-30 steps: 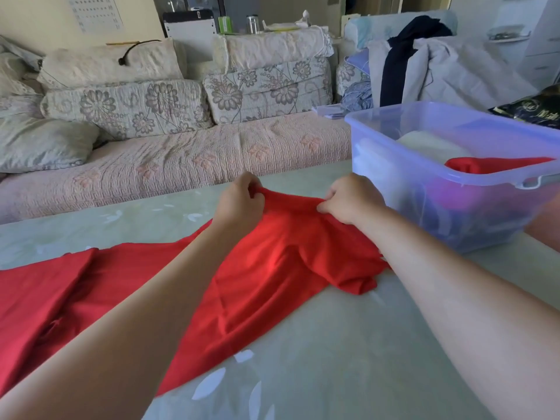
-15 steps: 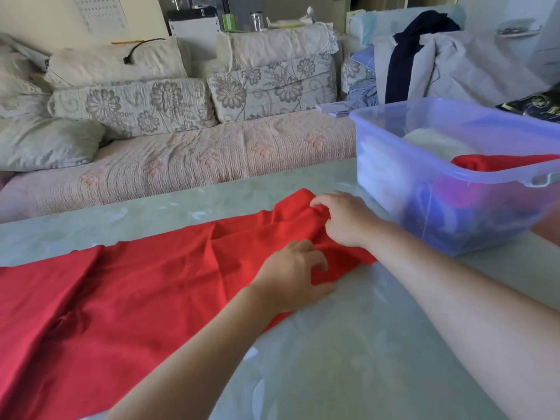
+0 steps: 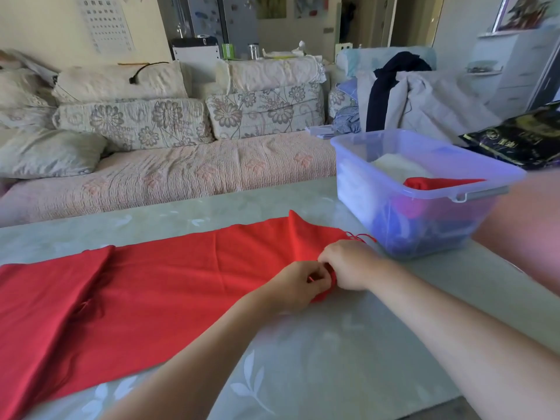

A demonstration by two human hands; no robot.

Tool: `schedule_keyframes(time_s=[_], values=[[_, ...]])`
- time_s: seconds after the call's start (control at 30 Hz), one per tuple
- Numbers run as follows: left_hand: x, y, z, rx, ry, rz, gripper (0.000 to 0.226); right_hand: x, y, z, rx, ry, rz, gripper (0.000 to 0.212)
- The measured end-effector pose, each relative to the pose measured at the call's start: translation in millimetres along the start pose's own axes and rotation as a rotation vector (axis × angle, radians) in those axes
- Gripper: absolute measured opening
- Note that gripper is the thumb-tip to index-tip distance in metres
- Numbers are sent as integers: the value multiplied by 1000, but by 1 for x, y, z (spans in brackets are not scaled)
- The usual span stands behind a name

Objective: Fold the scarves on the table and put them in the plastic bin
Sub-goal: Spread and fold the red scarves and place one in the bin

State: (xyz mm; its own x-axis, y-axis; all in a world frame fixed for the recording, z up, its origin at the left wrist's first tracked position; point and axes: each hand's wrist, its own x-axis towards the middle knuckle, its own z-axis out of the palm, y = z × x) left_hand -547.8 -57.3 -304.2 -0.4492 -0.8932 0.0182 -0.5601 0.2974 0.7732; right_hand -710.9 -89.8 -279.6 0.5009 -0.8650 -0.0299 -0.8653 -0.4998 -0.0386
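A long red scarf (image 3: 157, 286) lies spread flat across the pale green table (image 3: 333, 359), running from the left edge to near the bin. My left hand (image 3: 295, 283) and my right hand (image 3: 348, 265) meet at the scarf's near right corner, both pinching the red fabric between their fingers. The clear plastic bin (image 3: 424, 207) stands on the table just right of the scarf's end. Inside it lie a folded red scarf (image 3: 439, 182) and a white one (image 3: 397, 168), with darker cloth beneath.
A sofa (image 3: 181, 177) with floral cushions runs along the table's far edge. Clothes are heaped on a chair (image 3: 409, 98) behind the bin. A dark printed bag (image 3: 521, 140) lies at the far right.
The scarf's raised end has been laid down and smoothed flat. Both hands slid from its far right corner down to the near right corner, and the view tilted up.
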Motion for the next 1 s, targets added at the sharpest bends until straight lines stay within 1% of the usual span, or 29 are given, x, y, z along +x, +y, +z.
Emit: schedule_keyframes(time_s=[0.03, 0.07, 0.1, 0.13, 0.17, 0.2, 0.23, 0.27, 0.3, 0.33, 0.37, 0.4, 0.43, 0.47, 0.5, 0.57, 0.63, 0.73, 0.87, 0.93, 1.0], values=[[-3, 2, 1, -27, -54, -15, 20, -7, -3, -4, -68, -76, 31, 20], [-7, 4, 1, -35, -83, -25, 18, -14, -6, -6, -132, -188, 84, 23], [-9, 3, 1, -8, -62, -18, 15, -20, -8, -9, -168, -316, 145, 26], [-12, 1, -1, 58, 14, 5, 12, -24, -9, -11, -171, -445, 205, 26], [-15, -3, -3, 154, 119, 29, 9, -27, -10, -13, -144, -531, 257, 23], [-18, -8, -6, 271, 220, 51, 9, -28, -12, -17, -79, -564, 313, 21], [-22, -16, -9, 421, 293, 54, 14, -28, -14, -21, 6, -561, 347, 24], [-28, -24, -12, 578, 307, 9, 24, -27, -18, -25, 76, -512, 346, 28], [-34, -32, -13, 700, 246, -82, 37, -23, -22, -25, 94, -429, 304, 31], [-41, -39, -13, 750, 131, -172, 49, -20, -27, -24, 81, -334, 250, 30], [-46, -45, -13, 724, 6, -235, 59, -18, -35, -23, 56, -247, 202, 27], [-51, -49, -13, 638, -76, -253, 64, -14, -44, -20, 48, -177, 158, 25], [-55, -53, -14, 525, -85, -224, 64, -8, -52, -16, 70, -138, 111, 25], [-58, -57, -17, 412, -28, -175, 60, -1, -60, -12, 108, -125, 68, 26], [-62, -58, -23, 325, 62, -121, 54, 5, -70, -10, 132, -134, 37, 27], [-76, -63, -42, 284, 209, -56, 46, 16, -91, -7, 129, -155, -24, 26], [-96, -69, -65, 320, 278, -45, 46, 26, -115, -5, 100, -152, -92, 25], [-135, -85, -103, 384, 340, -137, 38, 41, -158, -2, 152, -116, -179, 24], [-190, -108, -147, 532, 277, -318, 22, 52, -226, 6, 235, -87, -294, 28], [-217, -118, -162, 613, 259, -400, 21, 54, -259, 15, 208, -90, -356, 31], [-243, -127, -173, 698, 303, -492, 25, 56, -287, 27, 158, -106, -390, 40]])
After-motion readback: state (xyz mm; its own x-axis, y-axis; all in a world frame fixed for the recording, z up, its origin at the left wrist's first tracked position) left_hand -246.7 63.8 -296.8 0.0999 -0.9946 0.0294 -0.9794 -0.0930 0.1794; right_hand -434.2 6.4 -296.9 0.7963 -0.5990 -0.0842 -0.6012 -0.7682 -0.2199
